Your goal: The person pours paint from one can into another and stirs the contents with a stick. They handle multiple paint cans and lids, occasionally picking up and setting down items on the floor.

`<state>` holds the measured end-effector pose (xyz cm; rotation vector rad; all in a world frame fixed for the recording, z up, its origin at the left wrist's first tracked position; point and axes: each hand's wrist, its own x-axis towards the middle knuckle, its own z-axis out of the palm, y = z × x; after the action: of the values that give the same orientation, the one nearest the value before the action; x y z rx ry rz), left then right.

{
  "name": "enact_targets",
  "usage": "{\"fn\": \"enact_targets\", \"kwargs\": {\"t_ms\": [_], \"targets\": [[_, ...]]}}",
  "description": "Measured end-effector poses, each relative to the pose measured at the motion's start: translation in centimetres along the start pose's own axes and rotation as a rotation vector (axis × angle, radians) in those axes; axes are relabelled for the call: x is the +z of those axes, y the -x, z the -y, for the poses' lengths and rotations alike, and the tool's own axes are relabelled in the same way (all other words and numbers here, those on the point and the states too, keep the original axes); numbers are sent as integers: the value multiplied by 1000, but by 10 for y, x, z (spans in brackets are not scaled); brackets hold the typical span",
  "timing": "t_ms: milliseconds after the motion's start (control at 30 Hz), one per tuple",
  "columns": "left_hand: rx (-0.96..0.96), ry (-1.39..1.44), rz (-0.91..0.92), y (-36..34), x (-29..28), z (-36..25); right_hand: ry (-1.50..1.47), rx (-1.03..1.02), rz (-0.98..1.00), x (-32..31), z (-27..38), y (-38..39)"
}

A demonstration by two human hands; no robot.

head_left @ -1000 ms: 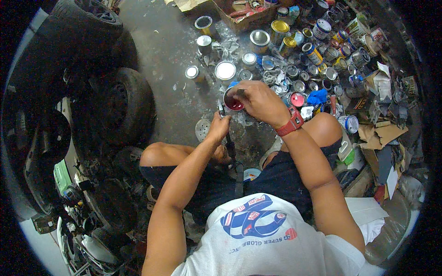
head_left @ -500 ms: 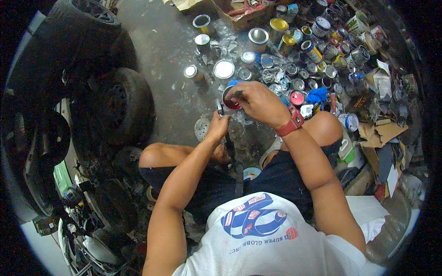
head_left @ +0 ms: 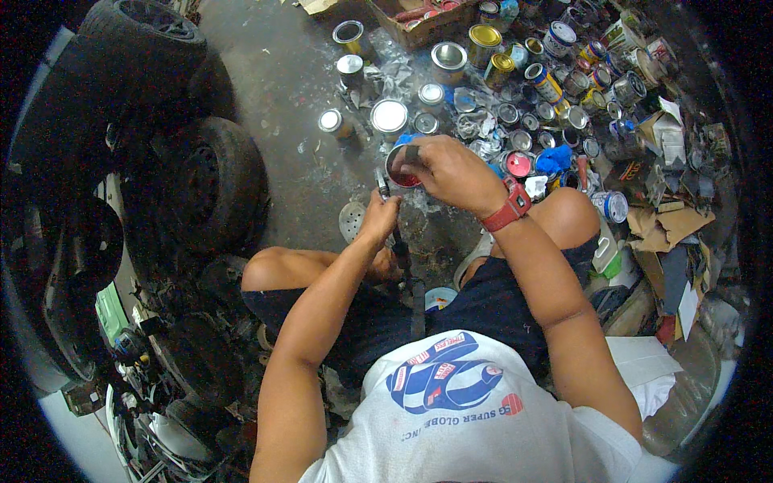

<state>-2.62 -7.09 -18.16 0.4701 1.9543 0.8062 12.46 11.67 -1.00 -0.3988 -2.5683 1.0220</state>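
Observation:
My left hand (head_left: 382, 214) is closed around a slim silver-and-black tool (head_left: 382, 183), its narrow end pointing away from me. Just right of it is an open round can (head_left: 394, 167) with red inside and blue at its far rim. My right hand (head_left: 444, 169), a red watch on its wrist, hangs over the can's mouth with fingers bent together. Something small and dark shows at those fingers; what it is cannot be made out. Beyond the can stand a white-lidded can (head_left: 390, 116) and a smaller silver-lidded can (head_left: 426, 123).
Many paint cans crowd the floor ahead right, among them a can of pinkish-red paint (head_left: 518, 164) beside a blue crumpled cloth (head_left: 553, 163). A cardboard box (head_left: 419, 30) stands at the far side. Tires (head_left: 213, 181) line my left. Torn cardboard (head_left: 672, 229) lies right.
My right hand has shifted slightly left and away from me over the can, its fingers at a changed angle. The left hand keeps its grip on the tool, almost still.

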Motion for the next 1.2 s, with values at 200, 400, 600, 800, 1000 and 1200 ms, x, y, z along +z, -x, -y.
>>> {"fn": "enact_targets", "kwargs": {"t_ms": [200, 400, 600, 800, 1000, 1200], "targets": [[60, 50, -60, -9, 7, 13, -108, -14, -32, -1, 1, -3], [42, 31, -56, 1, 9, 0, -84, -31, -97, 3, -5, 1], [49, -15, -77, -13, 8, 21, 26, 33, -51, 0, -2, -1], [43, -45, -96, -13, 7, 22, 70, 87, 11, -9, 9, -1], [-20, -62, -8, -2, 2, 0, 62, 86, 61, -7, 2, 1], [-8, -38, 11, -5, 0, 4, -6, -25, 57, -4, 0, 0]]}}
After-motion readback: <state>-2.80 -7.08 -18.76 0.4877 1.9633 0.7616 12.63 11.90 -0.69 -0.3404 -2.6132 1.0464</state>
